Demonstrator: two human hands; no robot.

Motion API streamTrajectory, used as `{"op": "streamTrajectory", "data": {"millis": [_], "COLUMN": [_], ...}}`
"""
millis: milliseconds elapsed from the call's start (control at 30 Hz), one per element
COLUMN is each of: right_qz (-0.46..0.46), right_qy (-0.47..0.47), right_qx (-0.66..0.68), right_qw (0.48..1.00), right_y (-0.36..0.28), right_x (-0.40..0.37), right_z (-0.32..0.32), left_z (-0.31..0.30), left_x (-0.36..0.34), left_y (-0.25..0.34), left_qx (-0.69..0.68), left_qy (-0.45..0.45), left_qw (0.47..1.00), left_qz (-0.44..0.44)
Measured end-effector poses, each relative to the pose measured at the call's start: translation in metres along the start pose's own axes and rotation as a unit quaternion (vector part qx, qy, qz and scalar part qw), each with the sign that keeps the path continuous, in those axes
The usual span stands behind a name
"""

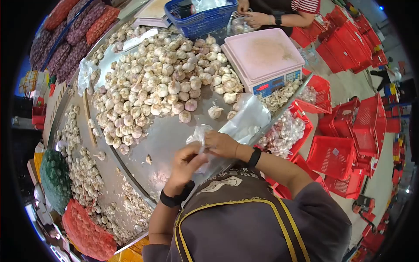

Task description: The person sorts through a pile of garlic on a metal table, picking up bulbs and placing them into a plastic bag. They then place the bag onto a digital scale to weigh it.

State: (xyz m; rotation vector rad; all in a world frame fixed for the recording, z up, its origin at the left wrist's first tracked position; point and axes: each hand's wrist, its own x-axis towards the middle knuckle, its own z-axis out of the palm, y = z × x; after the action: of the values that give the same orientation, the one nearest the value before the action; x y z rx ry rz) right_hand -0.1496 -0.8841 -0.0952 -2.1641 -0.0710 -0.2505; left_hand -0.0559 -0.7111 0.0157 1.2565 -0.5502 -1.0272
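Close to my body, at the near edge of the metal table point(168, 135), both hands meet at a clear plastic bag point(200, 132). My right hand point(220, 144) has its fingers closed on the bag's gathered upper part. The fingers of my left hand point(187, 163) pinch the same bag from the other side; what is in the bag is hidden by the hands. A stack of flat clear bags point(249, 117) lies just beyond my right hand. A large heap of garlic bulbs point(152, 83) spreads over the table ahead, with one loose garlic bulb point(215, 112) nearest the bags.
A pink-topped scale point(264, 54) stands at the right, a blue basket point(200, 19) behind it. Red crates point(334, 155) and bagged garlic point(286, 133) are on the right. Green point(56, 181) and red net sacks point(87, 231) sit left. Another person's hands point(255, 18) work at the far side.
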Motion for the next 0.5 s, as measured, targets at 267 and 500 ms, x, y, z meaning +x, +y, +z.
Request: {"op": "streamTrajectory", "data": {"millis": [267, 500], "right_qz": [0.224, 0.386], "right_qy": [0.317, 0.19], "right_qx": [-0.021, -0.263], "right_qw": [0.921, 0.864], "right_y": [-0.07, -0.089], "right_x": [-0.098, -0.133], "right_z": [-0.146, -0.193], "left_z": [0.037, 0.038], "left_x": [0.011, 0.019], "left_y": [0.05, 0.021], "left_qx": [0.146, 0.197], "left_qy": [-0.128, -0.126], "left_qw": [0.977, 0.972], "left_qz": [0.089, -0.027]}}
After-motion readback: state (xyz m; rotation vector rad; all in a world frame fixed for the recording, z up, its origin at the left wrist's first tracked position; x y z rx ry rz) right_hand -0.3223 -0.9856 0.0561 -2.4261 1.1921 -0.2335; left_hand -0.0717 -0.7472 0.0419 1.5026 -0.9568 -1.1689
